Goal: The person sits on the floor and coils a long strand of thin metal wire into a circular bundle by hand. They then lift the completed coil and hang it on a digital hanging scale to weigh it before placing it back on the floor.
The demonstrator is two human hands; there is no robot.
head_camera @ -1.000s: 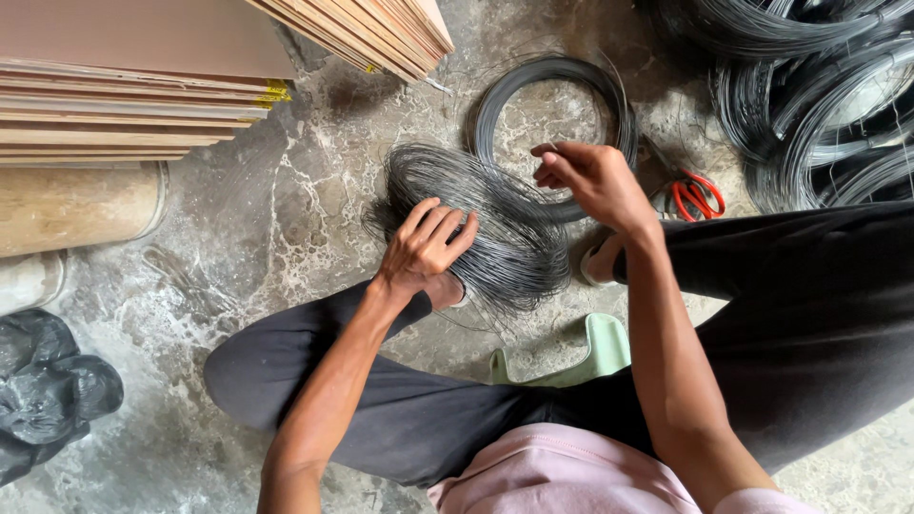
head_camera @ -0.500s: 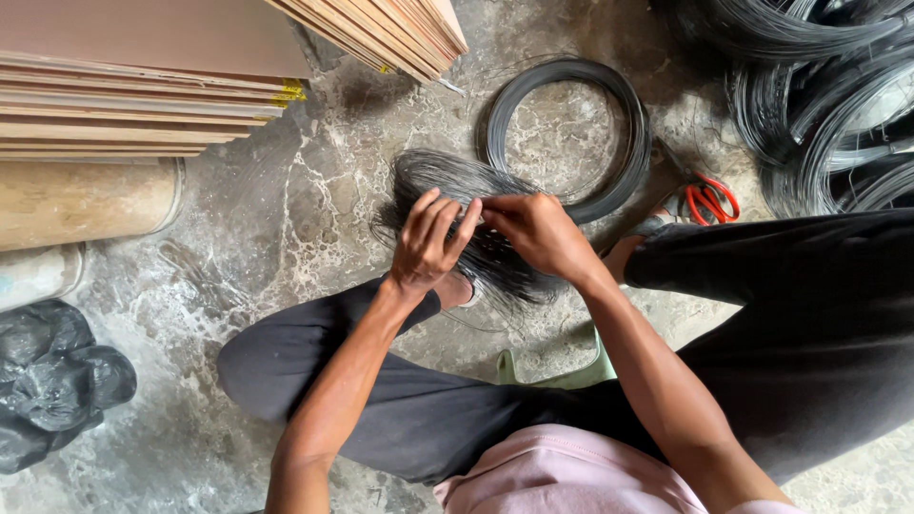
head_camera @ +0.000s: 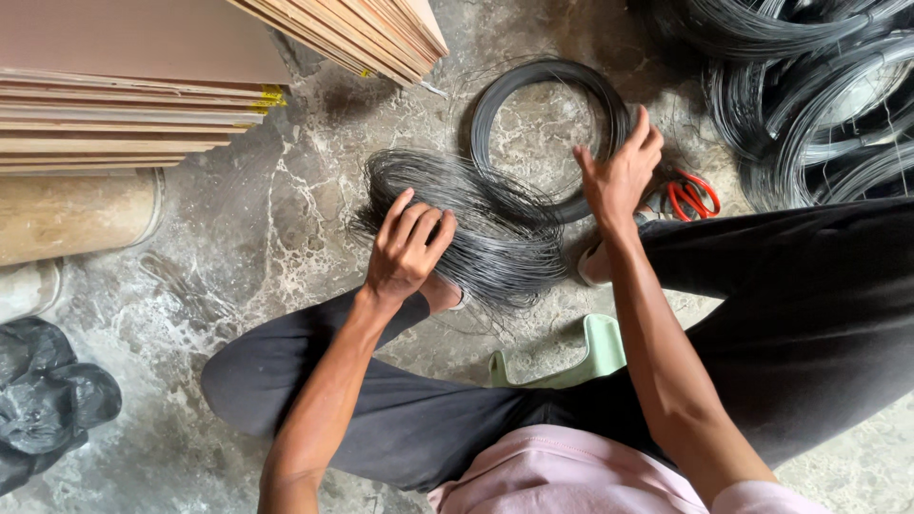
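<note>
Landmark: bundle of cut dark wire strands, lying on the mottled concrete floor in front of the seated person's crossed legs. Far left of the bundle, a black plastic bag; up-left of it, stacked plywood sheets with a cardboard tube below them. Left hand rests on the bundle's near-left end, fingers curled down onto the strands, pressing rather than lifting. Just behind the bundle, touching it, a round coil of black wire. Right hand at the coil's right rim, fingers spread and loose, gripping nothing clearly. Right of that, red-handled cutters; farther right, big wire coils.
</note>
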